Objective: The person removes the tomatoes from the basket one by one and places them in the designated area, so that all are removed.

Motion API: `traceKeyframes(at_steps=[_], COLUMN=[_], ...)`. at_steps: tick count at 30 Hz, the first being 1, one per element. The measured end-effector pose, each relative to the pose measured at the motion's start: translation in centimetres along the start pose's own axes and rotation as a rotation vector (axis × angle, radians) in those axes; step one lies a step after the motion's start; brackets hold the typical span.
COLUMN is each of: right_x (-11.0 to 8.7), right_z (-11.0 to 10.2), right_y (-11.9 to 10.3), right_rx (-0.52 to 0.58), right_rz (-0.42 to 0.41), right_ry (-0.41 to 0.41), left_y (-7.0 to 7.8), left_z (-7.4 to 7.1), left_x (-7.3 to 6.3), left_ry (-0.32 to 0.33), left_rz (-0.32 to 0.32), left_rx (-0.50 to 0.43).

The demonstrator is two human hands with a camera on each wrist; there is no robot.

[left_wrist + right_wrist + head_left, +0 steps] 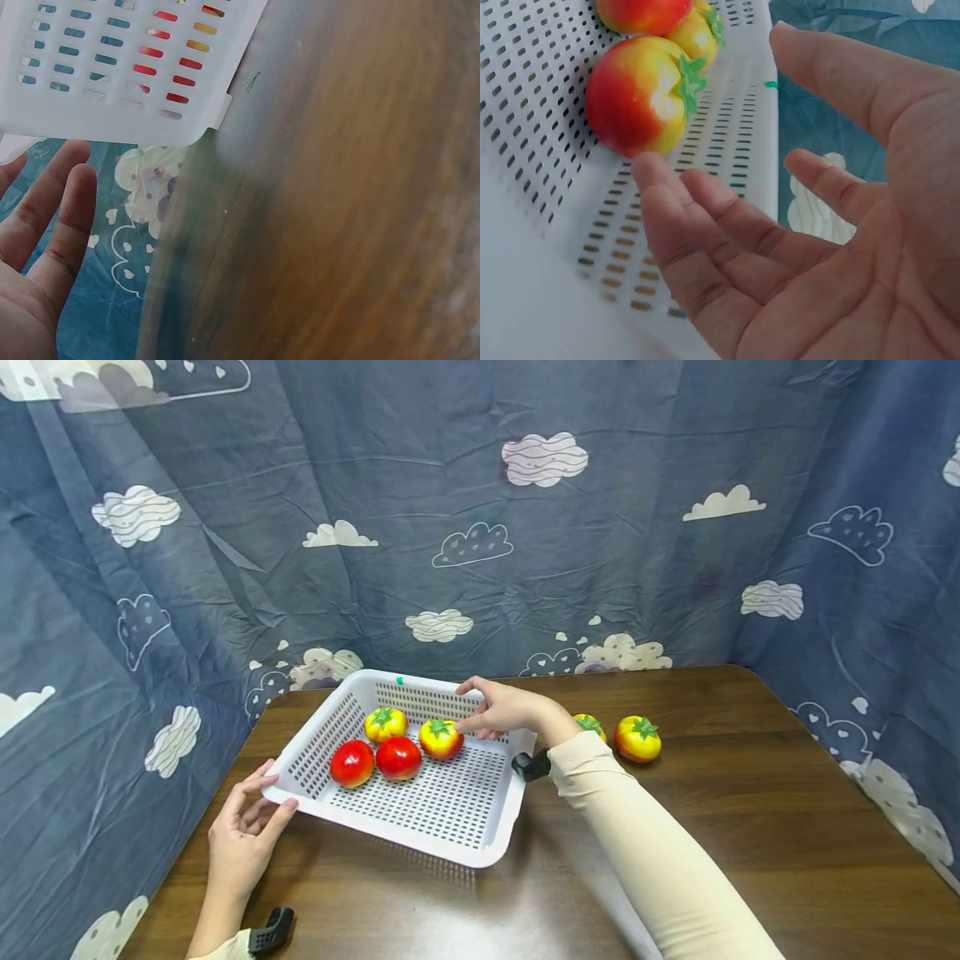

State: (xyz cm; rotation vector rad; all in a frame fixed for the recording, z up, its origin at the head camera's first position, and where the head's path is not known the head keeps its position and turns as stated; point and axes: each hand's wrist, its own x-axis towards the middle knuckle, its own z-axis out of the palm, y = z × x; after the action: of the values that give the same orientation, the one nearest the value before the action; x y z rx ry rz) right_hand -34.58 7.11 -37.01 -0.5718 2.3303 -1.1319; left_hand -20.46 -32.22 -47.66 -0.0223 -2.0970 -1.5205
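A white perforated plastic basket (375, 828) holds several red-and-yellow toy tomatoes. My left hand (240, 839) grips its left corner, with the thumb at the near rim and the fingers at the left side. Inside the basket's right end, my right hand (513, 706) has its fingers spread and loosely bent, holding nothing. Its fingertips (652, 169) are right at the edge of one tomato (637, 97) with a green leafy top. To the left of that tomato lie two mostly red ones, a red tomato (399, 758) and another (352, 764), and a yellow one (386, 724) behind.
On the brown wooden table (712, 810), right of the basket, sits a tomato (637, 739). Beside it another tomato (590, 725) is partly hidden by my right forearm. A blue cloud-patterned curtain (420, 485) hangs along the back and sides.
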Motion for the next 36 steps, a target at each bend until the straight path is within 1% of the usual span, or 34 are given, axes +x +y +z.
traceKeyframes(at_steps=[5,11,14,17,22,29,36], right_x=[0.8,1.4,1.7,2.0,2.6,2.9,2.9], right_z=[0.7,1.2,1.4,1.7,2.3,2.8,3.2], right_y=[-0.1,-0.5,-0.7,-0.8,-0.7,-0.8,-0.9], right_rx=[0.006,-0.002,-0.013,0.005,0.035,0.029,0.045], right_rz=[0.052,0.096,0.106,0.124,0.175,0.193,0.193], right_ry=[0.008,0.005,-0.006,-0.013,-0.03,-0.031,-0.039], left_y=[-0.1,0.1,0.0,0.0,0.2,-0.1,-0.1], left_z=[0.0,0.0,0.0,0.0,0.0,0.0,0.0], left_x=[0.0,0.0,0.1,0.1,0.0,0.0,0.0], left_ry=[-0.004,-0.002,-0.002,0.001,0.0,-0.003,0.0], left_rz=[0.016,-0.001,-0.005,-0.005,-0.006,0.018,0.016], left_rx=[0.004,0.007,-0.011,-0.018,-0.017,-0.06,-0.03])
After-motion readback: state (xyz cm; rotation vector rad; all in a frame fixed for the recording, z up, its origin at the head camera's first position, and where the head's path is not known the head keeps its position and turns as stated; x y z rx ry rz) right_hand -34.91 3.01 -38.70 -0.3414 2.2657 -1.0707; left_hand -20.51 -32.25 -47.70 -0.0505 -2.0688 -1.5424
